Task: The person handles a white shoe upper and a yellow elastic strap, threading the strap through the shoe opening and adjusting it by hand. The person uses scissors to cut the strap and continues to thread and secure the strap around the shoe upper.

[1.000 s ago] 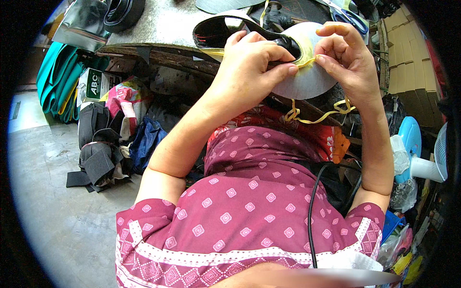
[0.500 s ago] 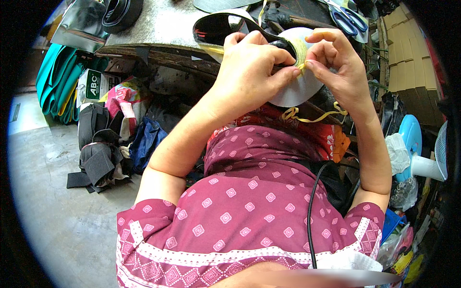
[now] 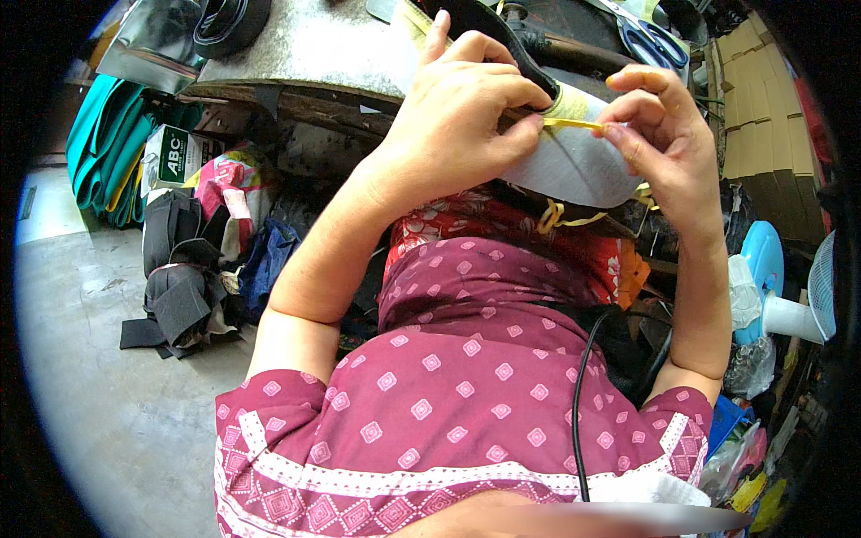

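Observation:
Over the near edge of the worktable (image 3: 314,40), my left hand (image 3: 466,117) pinches a curved piece that looks like a shoe part. It has a black band (image 3: 484,22) and a rounded pale grey panel (image 3: 574,170) with a yellowish edge. Thumb and forefinger of my right hand (image 3: 662,143) grip a narrow yellow strip (image 3: 574,123). The strip is stretched between both hands, along the panel's edge. Below the panel, a loose curl of yellow strip (image 3: 560,222) hangs near my lap. My left fingers partly hide where band and panel meet.
Blue-handled scissors (image 3: 653,43) and a wooden-handled tool (image 3: 583,52) lie on the table beyond my hands. Coiled black strips (image 3: 231,25) rest at its left. Folded teal material (image 3: 108,152) stands left; a blue-and-white fan (image 3: 762,269) is at right, below stacked tan cardboard (image 3: 762,99).
My right hand has moved right, away from the left, drawing the yellow strip taut. The grey panel has tilted and swung to the right, and the black band has risen toward the top edge.

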A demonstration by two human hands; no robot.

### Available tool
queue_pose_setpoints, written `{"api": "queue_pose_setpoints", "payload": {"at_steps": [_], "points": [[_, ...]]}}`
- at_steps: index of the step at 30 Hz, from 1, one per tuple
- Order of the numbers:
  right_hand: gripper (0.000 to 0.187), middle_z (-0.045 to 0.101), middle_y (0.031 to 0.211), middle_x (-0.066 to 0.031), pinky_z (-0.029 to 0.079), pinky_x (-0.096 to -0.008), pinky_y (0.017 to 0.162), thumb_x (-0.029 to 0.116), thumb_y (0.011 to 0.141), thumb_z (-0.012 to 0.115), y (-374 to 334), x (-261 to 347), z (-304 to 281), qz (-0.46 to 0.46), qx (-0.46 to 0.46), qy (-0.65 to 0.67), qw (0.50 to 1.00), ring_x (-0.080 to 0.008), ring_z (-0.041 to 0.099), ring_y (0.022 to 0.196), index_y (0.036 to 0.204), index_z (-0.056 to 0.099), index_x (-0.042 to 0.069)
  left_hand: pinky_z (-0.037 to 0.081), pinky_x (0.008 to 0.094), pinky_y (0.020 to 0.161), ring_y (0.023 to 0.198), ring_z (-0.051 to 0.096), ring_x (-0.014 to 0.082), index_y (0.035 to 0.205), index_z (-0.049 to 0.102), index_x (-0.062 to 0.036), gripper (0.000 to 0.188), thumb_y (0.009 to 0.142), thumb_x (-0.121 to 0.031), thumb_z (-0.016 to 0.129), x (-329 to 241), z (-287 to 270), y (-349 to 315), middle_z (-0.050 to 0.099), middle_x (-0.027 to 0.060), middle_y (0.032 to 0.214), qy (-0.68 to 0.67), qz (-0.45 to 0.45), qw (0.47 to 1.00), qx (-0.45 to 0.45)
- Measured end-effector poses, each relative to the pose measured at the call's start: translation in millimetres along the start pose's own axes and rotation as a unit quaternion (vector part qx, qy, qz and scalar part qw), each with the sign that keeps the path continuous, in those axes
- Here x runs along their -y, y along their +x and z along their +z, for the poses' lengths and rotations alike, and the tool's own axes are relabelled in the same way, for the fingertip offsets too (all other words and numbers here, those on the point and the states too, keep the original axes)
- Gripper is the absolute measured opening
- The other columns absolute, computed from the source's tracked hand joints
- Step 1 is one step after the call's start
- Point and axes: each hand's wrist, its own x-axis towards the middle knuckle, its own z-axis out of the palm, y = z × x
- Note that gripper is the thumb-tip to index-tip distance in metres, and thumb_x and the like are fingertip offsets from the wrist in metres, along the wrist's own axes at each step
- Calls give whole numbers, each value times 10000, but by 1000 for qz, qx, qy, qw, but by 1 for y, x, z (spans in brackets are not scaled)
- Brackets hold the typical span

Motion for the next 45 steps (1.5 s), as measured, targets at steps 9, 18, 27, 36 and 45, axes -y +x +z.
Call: {"api": "queue_pose_setpoints", "payload": {"at_steps": [9,18,27,36,45], "points": [[448,591,887,-9,383,-151,669,-37,891,599,20,-11,-2,-23,11,-29,999,-20,512,764,1306,466,64,74,534,1178,1111,566,231,905,713,-106,166,763,-193,704,7,11,-11,620,68,967,-37,-47,998,17],[500,561,865,0,376,-156,662,-65,874,581,23,-20,7,-41,31,-2,999,-18,490,754,1334,442,76,81,527,1170,1027,577,208,938,738,-102,218,817,-282,720,2,17,-12,615,45,923,-60,-80,995,30],[538,562,866,-16,382,-171,667,-58,862,619,24,-17,-2,-100,77,1,992,-35,493,754,1349,435,79,78,539,1168,1100,574,218,894,736,-101,200,817,-286,736,6,21,-16,639,64,975,-83,-67,994,24],[525,561,846,6,365,-172,610,-47,843,607,31,-17,5,-89,80,-90,989,-22,458,690,1331,474,94,76,549,1169,1140,555,228,884,700,-94,148,816,-225,695,3,25,-18,631,65,992,-91,-70,993,28],[549,563,787,29,350,-174,521,-78,799,643,25,-19,20,-172,34,-215,961,-7,428,603,1295,526,129,118,545,1165,961,594,218,899,708,-73,224,816,-281,696,2,30,-21,612,53,859,-64,-86,994,14]]}}
